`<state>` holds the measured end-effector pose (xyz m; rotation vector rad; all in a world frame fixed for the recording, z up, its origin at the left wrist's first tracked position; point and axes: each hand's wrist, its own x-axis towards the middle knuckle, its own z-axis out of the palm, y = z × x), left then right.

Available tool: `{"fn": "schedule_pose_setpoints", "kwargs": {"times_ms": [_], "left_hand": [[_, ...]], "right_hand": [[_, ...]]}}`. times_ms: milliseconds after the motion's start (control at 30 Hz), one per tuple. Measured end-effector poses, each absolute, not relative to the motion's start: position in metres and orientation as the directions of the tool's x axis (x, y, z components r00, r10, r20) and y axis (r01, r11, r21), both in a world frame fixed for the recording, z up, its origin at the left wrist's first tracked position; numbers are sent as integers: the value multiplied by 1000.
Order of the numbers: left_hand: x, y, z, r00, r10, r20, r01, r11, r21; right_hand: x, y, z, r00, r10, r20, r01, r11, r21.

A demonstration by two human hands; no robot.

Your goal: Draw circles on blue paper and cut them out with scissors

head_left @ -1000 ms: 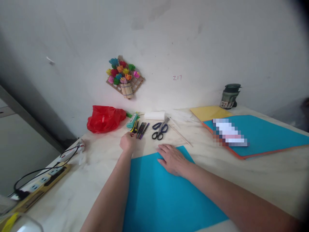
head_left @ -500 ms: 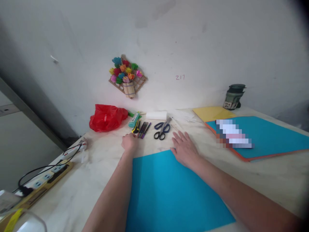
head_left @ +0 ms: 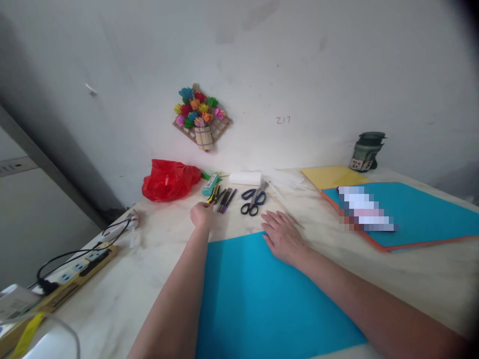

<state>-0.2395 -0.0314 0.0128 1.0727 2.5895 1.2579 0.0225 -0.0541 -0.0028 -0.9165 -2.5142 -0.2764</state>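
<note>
A large blue sheet (head_left: 262,299) lies flat on the pale table between my forearms. My left hand (head_left: 202,214) is closed beyond the sheet's far left corner, its fingertips at the near end of a yellow and black cutter (head_left: 214,193); the pinch itself is too small to make out. Dark and purple pens (head_left: 226,200) lie just right of it. My right hand (head_left: 282,235) rests palm down with fingers stretched over the sheet's far right corner. Two pairs of scissors (head_left: 253,199) lie between the hands, touched by neither.
A red plastic bag (head_left: 170,180), a teal tube (head_left: 210,184) and a white roll (head_left: 245,178) stand along the back. More blue sheets (head_left: 419,209) and a green bottle (head_left: 366,151) are at the right. A power strip (head_left: 75,276) with cables runs along the left.
The view has shifted slightly. My left hand's fingers have drawn together at the cutter's end. My right hand has slid a little left, and a thin stick beside it shows more fully.
</note>
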Motion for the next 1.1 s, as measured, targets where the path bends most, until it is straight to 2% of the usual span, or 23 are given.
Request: {"fn": "schedule_pose_setpoints", "kwargs": {"times_ms": [133,233,300,367,433,500,567,667,733,800,900,1000,1100], "left_hand": [[-240,-32,22,-775,603,187,407,251,878],[-230,-36,37,-722,665,190,295,47,954],[-217,-41,48,-639,743,199,217,-75,973],[-201,-50,55,-541,816,202,146,-146,979],[-183,-62,55,-426,883,197,71,-185,980],[-165,-76,48,-171,971,168,-124,-190,974],[-148,-88,36,-27,993,112,-152,-115,982],[-129,-100,22,12,998,55,-39,-54,998],[-125,-101,20,-15,998,63,188,-59,980],[-132,-96,23,-93,992,81,394,-38,918],[-158,-80,32,-246,962,115,532,35,846],[-191,-63,37,-427,889,167,663,182,726],[-211,-51,34,-509,837,200,739,306,601]], "right_hand": [[24,-53,-3,-677,515,526,623,781,36],[23,-55,-3,-696,457,554,575,817,49],[21,-56,0,-682,487,545,564,825,-33],[19,-58,7,-585,612,532,578,775,-256],[16,-60,16,-411,779,474,507,627,-591],[15,-60,24,-252,910,329,259,391,-883],[15,-60,30,-158,972,174,-6,176,-984],[18,-59,30,-118,992,37,-190,14,-982],[21,-57,27,-97,995,-3,-220,-24,-975],[22,-54,24,-93,995,-19,-239,-41,-970],[22,-49,24,-166,985,-42,-234,-81,-969],[18,-42,25,-239,967,-89,-199,-138,-970],[11,-36,24,-278,953,-122,-168,-174,-970]]}}
